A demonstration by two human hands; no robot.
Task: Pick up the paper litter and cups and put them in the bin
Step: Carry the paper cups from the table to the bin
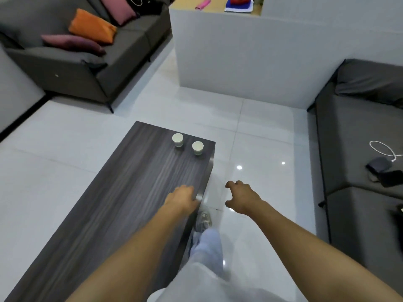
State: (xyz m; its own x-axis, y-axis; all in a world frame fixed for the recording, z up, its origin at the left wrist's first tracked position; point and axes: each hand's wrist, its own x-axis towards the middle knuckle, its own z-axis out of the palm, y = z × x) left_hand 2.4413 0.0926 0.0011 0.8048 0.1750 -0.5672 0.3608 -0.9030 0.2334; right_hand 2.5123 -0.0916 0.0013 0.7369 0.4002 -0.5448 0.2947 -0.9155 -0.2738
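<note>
**Head view: both hands out, cups waiting at the far end**

Two white cups stood upright side by side near the table's point(122, 192) far right corner, the left cup point(177, 139) just beside the right cup point(197, 147), not touching. The left hand point(182, 198) hung over the table's right edge, fingers hidden, so I couldn't tell its grip. The right hand point(242, 198) hovered over the floor, fingers loosely curled, holding nothing.

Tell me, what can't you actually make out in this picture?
All from the head view:
- The bin: nowhere in frame.
- Paper litter: none can be made out.
- The two paper cups: too small to tell whether anything is inside.
- The left hand: motion blur hides its fingertips over the coffee table edge.
- The dark objects on the right sofa: unidentifiable, partly cropped by the frame edge.
</note>
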